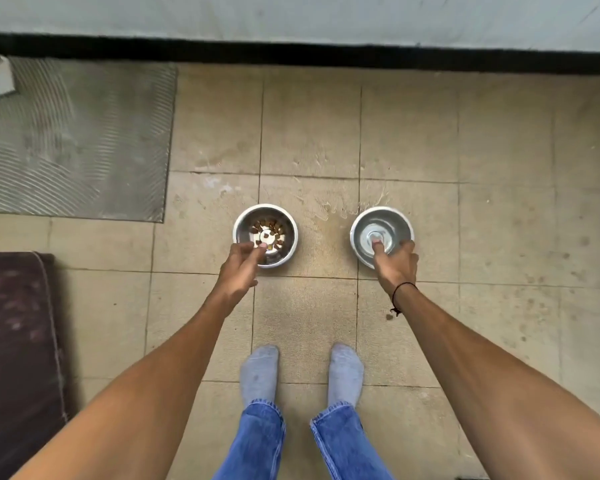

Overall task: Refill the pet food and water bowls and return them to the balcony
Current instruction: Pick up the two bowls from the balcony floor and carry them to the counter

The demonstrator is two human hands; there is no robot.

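Head view looks straight down, and nearest the camera stand two feet in pale grey-blue socks [300, 370] below blue jeans [302, 441], planted on a beige tiled floor [499, 237]. Both bare forearms stretch forward from the bottom corners, and a thin black cord [399, 296] circles the right wrist. Out at the end of the reach, the left hand [239, 271] has its fingers curled over the near rim of the food bowl [264, 235], with the thumb apart on the near side; it grips that rim. That steel bowl holds a scatter of brown kibble [265, 227] toward its far half, with bare metal showing around the raised centre. Over on the other side, the right hand [394, 263] pinches the near rim of the water bowl [381, 235], thumb reaching down inside toward the middle and the fingers wrapped round the outer wall. Whether that bowl holds water cannot be told; its inside just shines silver. Both bowls look to sit on the tiles, side by side and well apart, each ahead of one foot. Just beyond them the floor carries pale splash marks. Off to the left lies a dark maroon cushion [14, 341], and farther up a grey ribbed mat [73, 140]. Farthest away, a black strip [291, 53] runs along the foot of a pale wall [291, 15].
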